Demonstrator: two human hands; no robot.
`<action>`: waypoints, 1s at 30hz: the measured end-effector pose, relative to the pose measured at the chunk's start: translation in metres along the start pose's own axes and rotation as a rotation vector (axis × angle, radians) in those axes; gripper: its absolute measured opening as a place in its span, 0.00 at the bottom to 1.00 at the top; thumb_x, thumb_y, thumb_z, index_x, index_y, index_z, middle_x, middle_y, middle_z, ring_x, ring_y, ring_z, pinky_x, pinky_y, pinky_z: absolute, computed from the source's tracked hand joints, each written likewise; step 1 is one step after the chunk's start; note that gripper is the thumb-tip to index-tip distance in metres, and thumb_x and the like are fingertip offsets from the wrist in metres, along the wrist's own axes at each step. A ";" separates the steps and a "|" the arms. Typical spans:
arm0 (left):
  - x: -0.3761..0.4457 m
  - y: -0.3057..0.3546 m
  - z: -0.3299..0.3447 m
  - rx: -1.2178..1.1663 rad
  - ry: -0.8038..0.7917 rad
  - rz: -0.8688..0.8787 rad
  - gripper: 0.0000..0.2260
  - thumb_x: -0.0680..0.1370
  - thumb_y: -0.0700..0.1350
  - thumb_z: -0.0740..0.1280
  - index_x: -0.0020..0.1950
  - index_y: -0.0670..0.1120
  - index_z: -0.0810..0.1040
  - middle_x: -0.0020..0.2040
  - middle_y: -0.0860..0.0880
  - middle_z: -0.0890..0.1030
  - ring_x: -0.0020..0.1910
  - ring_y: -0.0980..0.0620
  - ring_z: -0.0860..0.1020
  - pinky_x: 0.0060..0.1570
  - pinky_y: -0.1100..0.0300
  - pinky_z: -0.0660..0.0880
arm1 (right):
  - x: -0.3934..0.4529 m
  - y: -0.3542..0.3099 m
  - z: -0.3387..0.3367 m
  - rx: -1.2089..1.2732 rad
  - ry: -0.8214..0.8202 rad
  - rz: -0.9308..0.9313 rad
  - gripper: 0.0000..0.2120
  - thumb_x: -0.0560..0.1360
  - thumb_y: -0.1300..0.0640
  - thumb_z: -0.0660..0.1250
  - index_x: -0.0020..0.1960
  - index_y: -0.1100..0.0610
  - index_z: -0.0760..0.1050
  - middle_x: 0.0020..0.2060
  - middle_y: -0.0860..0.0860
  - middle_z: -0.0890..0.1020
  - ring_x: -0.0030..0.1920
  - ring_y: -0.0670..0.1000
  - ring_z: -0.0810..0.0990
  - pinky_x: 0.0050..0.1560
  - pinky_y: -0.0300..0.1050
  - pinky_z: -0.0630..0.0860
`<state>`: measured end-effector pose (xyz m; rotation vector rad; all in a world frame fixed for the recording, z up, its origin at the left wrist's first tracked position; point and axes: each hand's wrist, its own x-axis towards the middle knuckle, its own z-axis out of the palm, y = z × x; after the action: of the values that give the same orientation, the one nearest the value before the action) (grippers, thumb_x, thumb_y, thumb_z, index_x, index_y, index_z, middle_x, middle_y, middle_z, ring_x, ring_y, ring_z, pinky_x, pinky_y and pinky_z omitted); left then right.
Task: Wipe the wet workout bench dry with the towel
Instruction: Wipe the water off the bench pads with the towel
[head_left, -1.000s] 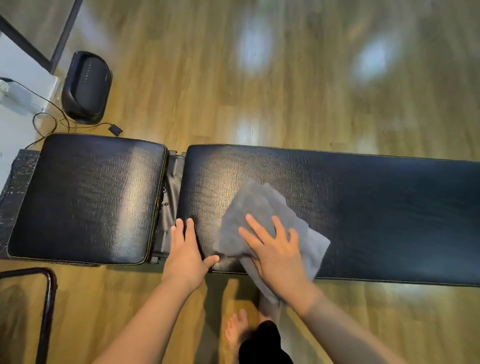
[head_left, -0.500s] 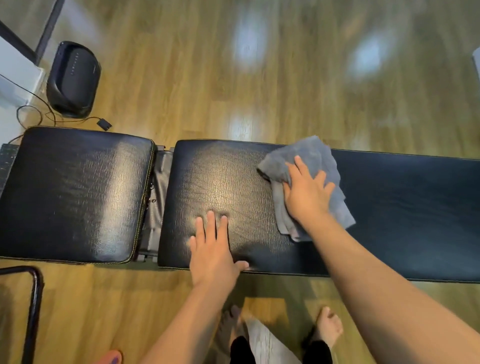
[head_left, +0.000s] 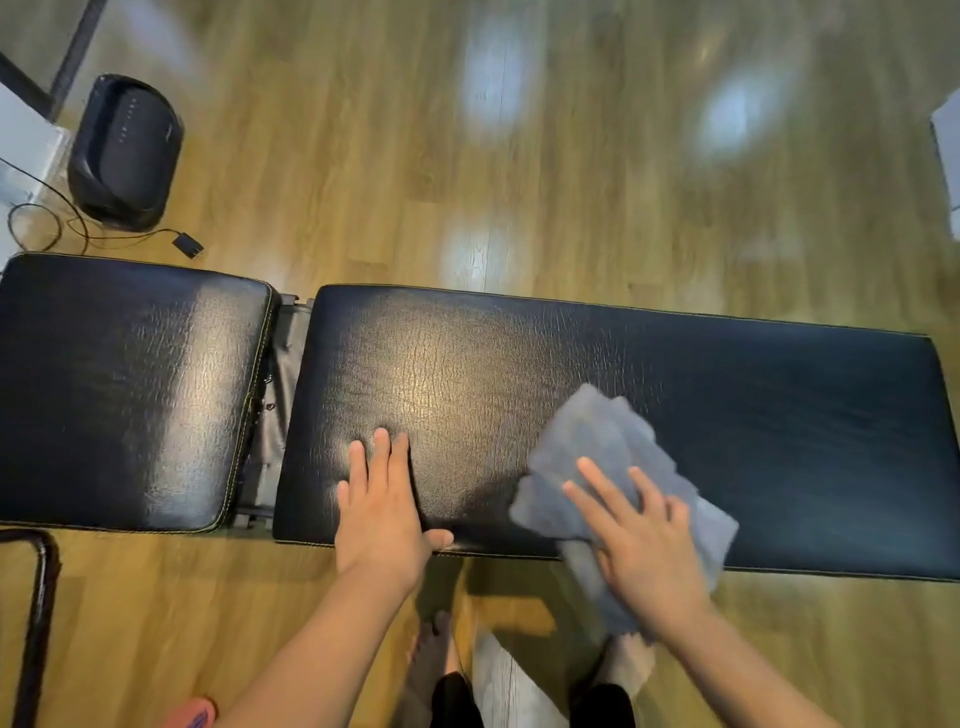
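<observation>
The right hand (head_left: 644, 558) pressed flat, fingers spread, on the grey towel (head_left: 613, 457) at the near edge of the black counter (head_left: 779, 415); the left hand (head_left: 382, 512) lay flat and empty on the counter beside it.

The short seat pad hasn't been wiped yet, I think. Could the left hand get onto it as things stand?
Probably yes. The left hand lies flat and empty on the long pad, close to the gap, and nothing sits on the short seat pad beside it. The towel is under the right hand, though.
</observation>
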<state>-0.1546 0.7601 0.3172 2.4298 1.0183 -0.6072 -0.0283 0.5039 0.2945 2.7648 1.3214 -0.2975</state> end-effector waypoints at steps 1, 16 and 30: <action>0.000 0.000 0.000 0.005 -0.005 0.001 0.55 0.68 0.61 0.74 0.78 0.49 0.36 0.79 0.51 0.36 0.78 0.46 0.35 0.76 0.44 0.48 | 0.002 0.018 -0.003 -0.010 -0.012 0.051 0.29 0.71 0.51 0.66 0.72 0.43 0.68 0.77 0.45 0.63 0.63 0.67 0.72 0.47 0.55 0.65; 0.002 -0.001 0.002 0.042 -0.019 0.000 0.57 0.66 0.63 0.74 0.78 0.47 0.37 0.79 0.50 0.37 0.78 0.45 0.36 0.75 0.43 0.50 | 0.126 -0.050 -0.030 0.165 -0.080 0.246 0.25 0.80 0.48 0.58 0.76 0.42 0.57 0.79 0.42 0.51 0.73 0.67 0.57 0.63 0.65 0.61; 0.003 -0.001 0.004 0.055 -0.015 0.016 0.57 0.67 0.64 0.73 0.78 0.47 0.35 0.79 0.49 0.36 0.77 0.44 0.35 0.76 0.43 0.49 | 0.049 0.049 -0.014 0.048 0.001 0.130 0.23 0.79 0.49 0.60 0.73 0.43 0.66 0.78 0.43 0.60 0.66 0.67 0.68 0.52 0.58 0.69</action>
<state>-0.1548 0.7602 0.3119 2.4747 0.9871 -0.6548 0.0421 0.5126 0.2972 2.8739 1.1432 -0.3240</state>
